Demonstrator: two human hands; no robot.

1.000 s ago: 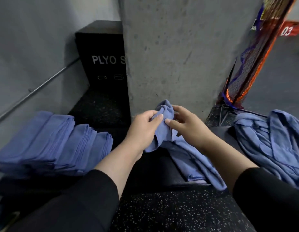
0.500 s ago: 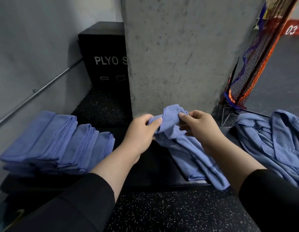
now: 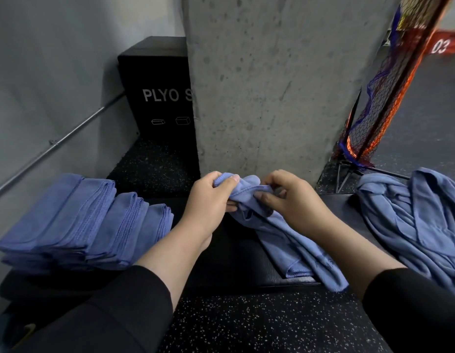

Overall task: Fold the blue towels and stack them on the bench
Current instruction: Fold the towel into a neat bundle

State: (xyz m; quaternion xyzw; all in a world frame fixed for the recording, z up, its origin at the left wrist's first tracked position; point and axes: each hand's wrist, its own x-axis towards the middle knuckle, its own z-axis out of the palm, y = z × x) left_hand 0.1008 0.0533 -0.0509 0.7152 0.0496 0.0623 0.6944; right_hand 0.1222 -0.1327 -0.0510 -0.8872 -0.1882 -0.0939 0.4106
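Both grips pinch the towel [image 3: 277, 233] edge: left hand [image 3: 208, 200], right hand [image 3: 292, 200]. Its long axis trails down-right from them across the bench [image 3: 234, 263].

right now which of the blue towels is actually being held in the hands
The middle towel, draped over the bench: left hand and right hand pinch its top edge. The folded stack and crumpled pile lie untouched.

rumpled blue towel [image 3: 285, 233] draped on black bench [image 3: 229, 258], unfolded.

Soft matt cloth towel [image 3: 285, 233], seemingly microfibre.
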